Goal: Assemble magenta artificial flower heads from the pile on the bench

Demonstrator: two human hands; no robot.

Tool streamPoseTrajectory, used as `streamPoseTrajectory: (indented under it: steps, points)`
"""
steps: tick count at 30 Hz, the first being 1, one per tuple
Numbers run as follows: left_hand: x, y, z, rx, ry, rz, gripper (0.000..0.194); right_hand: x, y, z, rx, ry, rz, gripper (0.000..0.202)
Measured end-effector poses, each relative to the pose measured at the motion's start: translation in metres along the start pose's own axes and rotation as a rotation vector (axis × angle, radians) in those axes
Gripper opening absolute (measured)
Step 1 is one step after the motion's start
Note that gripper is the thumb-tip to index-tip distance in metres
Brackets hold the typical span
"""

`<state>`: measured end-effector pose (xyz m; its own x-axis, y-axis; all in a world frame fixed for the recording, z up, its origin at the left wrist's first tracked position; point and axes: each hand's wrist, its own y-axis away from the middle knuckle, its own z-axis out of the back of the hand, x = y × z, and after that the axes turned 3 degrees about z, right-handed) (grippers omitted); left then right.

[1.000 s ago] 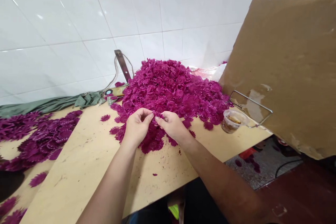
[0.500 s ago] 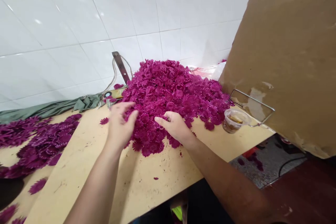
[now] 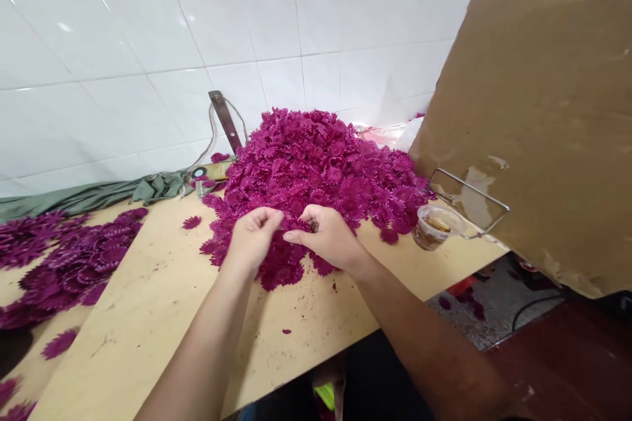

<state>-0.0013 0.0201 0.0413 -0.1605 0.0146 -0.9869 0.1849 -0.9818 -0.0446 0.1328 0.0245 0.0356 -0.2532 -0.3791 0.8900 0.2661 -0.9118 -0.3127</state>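
A large heap of magenta artificial flower heads (image 3: 316, 164) lies on the pale board (image 3: 162, 316). In front of the heap, both my hands are close together. Thumb and fingers pinch in my left hand (image 3: 254, 237); whatever sits between the tips blends with the magenta behind. My right hand (image 3: 330, 233) faces it, fingers curled and thumb pointing at the left fingertips. What the right fingers hold is hidden against the flowers.
More magenta flowers (image 3: 93, 263) are piled at the left. A clear plastic cup (image 3: 434, 227) with brownish contents stands by a bent metal wire (image 3: 476, 191). A big cardboard sheet (image 3: 533, 118) rises at right. Green cloth (image 3: 108, 194) runs along the tiled wall.
My left hand has moved right from the heap's left side, its spread fingers closing into a pinch beside the right hand. The right hand has hardly moved. The view has shifted slightly.
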Motion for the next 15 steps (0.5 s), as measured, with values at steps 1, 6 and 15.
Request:
streamPoseTrajectory:
  steps: [1,6,15]
  points:
    - [0.0,-0.004,0.001,-0.056,0.082,0.024,0.021,0.0,0.0,0.0,0.019,-0.04,0.008,0.021]
    - [-0.004,-0.035,0.032,-0.509,0.226,0.102,0.013,-0.007,0.005,0.001,0.04,-0.116,-0.037,0.011]
    - [-0.001,-0.022,0.052,-0.423,-0.364,-0.141,0.032,-0.023,-0.011,0.0,-0.029,-0.205,-0.047,0.011]
